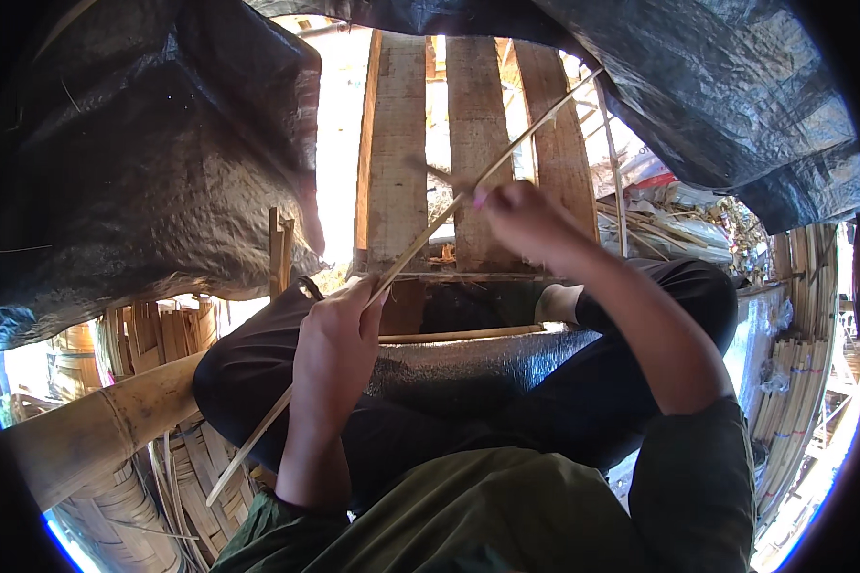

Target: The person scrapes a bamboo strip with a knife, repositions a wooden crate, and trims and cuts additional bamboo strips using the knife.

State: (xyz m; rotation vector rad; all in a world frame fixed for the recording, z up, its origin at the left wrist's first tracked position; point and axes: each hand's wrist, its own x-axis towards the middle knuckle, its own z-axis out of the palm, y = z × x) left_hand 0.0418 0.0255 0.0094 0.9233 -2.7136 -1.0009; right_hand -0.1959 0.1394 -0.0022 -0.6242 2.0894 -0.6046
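Observation:
A long, thin bamboo strip [535, 131] runs diagonally from the upper right, past both hands, down to the lower left. My left hand [336, 334] is closed around it, and the tail end sticks out below my left wrist. Farther up the strip, my right hand [521, 218] is curled in a fist. Out of that fist, to the left, points a thin dark blade-like piece [435, 172], which looks like a small knife but is smeared by motion. It crosses the strip close to my right fingers; whether it touches is hard to tell.
Wooden planks [398, 143] with gaps stand ahead. Dark plastic sheeting [153, 162] hangs at both upper sides. A thick bamboo pole [105, 430] lies at left, above woven bamboo [134, 516]. Bundled strips [793, 392] stand at right. My crossed legs surround a silvery sheet [459, 368].

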